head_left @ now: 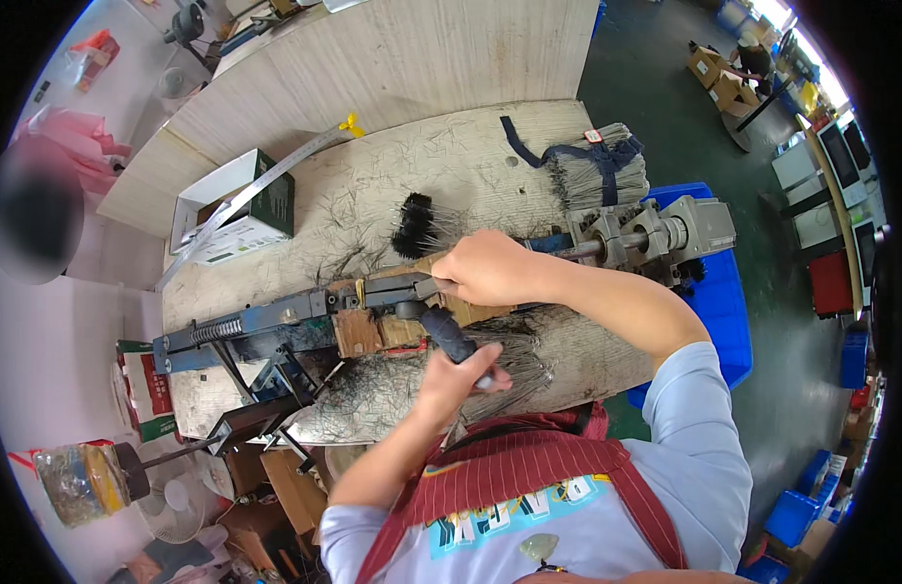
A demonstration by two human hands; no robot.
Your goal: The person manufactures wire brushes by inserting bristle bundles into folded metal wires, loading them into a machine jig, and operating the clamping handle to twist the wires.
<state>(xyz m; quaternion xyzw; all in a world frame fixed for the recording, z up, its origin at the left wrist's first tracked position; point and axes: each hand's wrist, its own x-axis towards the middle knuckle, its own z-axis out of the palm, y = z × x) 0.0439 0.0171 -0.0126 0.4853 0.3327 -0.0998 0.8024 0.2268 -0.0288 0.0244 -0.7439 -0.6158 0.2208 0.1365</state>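
Note:
A long bench machine (293, 313) of blue-grey metal, with a coil spring near its left end, runs across the worktable. My left hand (453, 382) is closed round the dark wrapped lever handle (447, 333), whose pale end sticks out by my fingers. Just above it, my right hand (485, 268) is closed in a fist over the machine's middle, beside a metal block; what its fingers hold is hidden. Beyond that hand lies a pile of black bristle brushes (412, 226) with thin wire stems. More loose wire pieces (529, 360) lie right of my left hand.
A strapped bundle of wires (597, 173) lies at the back right, near the motor (702, 226). A blue bin (728, 311) stands beyond the table's right edge. At the back left are an open box (239, 219) and a metal ruler (266, 180). Wire scraps litter the worktable (470, 136).

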